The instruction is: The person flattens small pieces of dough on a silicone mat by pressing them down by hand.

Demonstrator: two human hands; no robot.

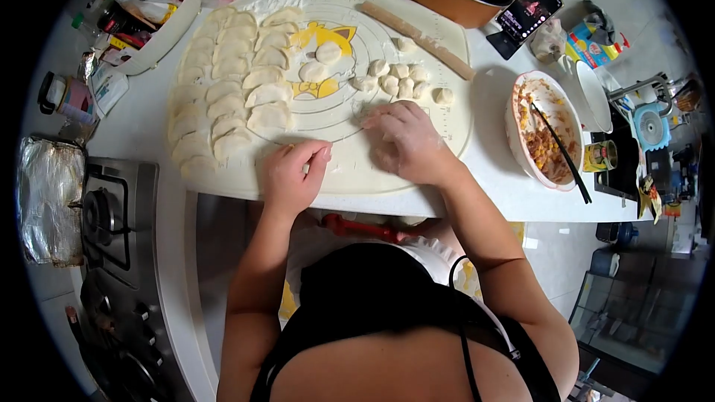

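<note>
The pale, half-moon dough dumplings [229,67] lie in columns on the left of the cream, round-ended mat [342,171] on the white bench [491,186], their long axes mostly crosswise, some slanting. The light-brown wooden rolling pin [417,40] lies diagonally at the mat's far right, its near end pointing right, beyond the small, whitish dough pieces [399,71]. The left hand [296,173] is loosely curled at the near edge, forearm rising from below; the right hand [408,141] reaches inward, palm down, fingers bent leftward near the dough pieces. Whether either hand pinches anything, I cannot tell
</note>
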